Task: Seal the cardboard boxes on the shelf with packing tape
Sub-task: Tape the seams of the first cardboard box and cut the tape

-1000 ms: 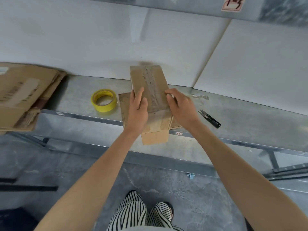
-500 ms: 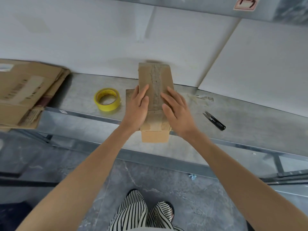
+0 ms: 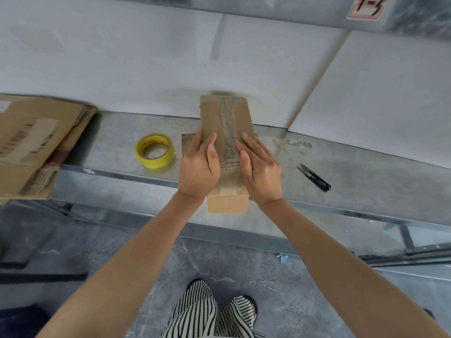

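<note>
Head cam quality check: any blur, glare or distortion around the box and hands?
Head view: wide-angle distortion bows the shelf; light is soft and even, no glare, just a faint shadow on the wall behind the cardboard box; left hand and right hand read fairly sharp; the flattened cardboard at the left edge looks smeared.

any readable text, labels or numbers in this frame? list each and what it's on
"1-3": red-bordered label on the upper beam; its top is cropped, so the reading is uncertain.
Too small to read: white tag on the front edge of the shelf.
Blurred, unreadable: print inside the yellow tape roll; print on the flattened cardboard; marks along the top of the cardboard box.
</note>
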### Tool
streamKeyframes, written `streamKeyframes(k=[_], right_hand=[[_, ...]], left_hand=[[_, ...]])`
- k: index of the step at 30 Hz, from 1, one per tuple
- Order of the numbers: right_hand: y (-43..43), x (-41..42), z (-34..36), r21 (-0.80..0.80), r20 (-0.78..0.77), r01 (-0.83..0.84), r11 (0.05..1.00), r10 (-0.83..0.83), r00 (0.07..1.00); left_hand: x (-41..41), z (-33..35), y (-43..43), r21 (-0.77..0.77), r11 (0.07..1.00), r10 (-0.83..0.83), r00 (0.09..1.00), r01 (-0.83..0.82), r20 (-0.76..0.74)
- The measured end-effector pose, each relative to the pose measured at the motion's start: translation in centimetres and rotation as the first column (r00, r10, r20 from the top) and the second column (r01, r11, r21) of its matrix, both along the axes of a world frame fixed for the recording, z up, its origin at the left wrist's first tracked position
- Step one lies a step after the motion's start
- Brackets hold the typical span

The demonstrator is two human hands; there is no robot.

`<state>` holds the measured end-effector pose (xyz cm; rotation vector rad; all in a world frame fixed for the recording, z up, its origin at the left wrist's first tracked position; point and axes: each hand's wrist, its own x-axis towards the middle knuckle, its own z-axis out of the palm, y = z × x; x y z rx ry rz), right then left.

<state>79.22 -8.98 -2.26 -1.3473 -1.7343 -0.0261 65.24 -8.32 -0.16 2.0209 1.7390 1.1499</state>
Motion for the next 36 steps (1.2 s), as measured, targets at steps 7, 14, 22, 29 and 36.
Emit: streamKeyframes(k=[7,14,22,29,36], right_hand=[[-0.9,1.2,1.0,-0.395,-0.195,-0.136,0.909,0.062,0.979],[-1.3,-0.5,0.8,-0.488,-0.522,-0.207,0.848,-0.093,0.848],[-0.7,0.5,1.1,-0.479,-0.366,-0.176,0.860,-0.013,0.931],[-0.2,2.4,2.2,-0.557,-0.319,-0.219,0.801,0.037,0.947],[-1.5,1.1,1.7,-0.582,-0.402,-0.278,0.764,0.028,0.915]], left_hand=[[0.7,0.2,-0.9,-0.065,0.998,0.017,0.993,-0.009,0.117],[2.8,-0.5,-2.0,-0.088,0.991,0.116,0.968,-0.098,0.225],[1.0,-0.9,-1.1,-0.082,0.997,0.019,0.954,0.005,0.299],[-0.2,-0.9,-1.2,-0.118,0.986,-0.068,0.931,0.118,0.359],[0.5,-1.2,-1.6,-0.265,0.937,-0.006,0.770,0.227,0.638]])
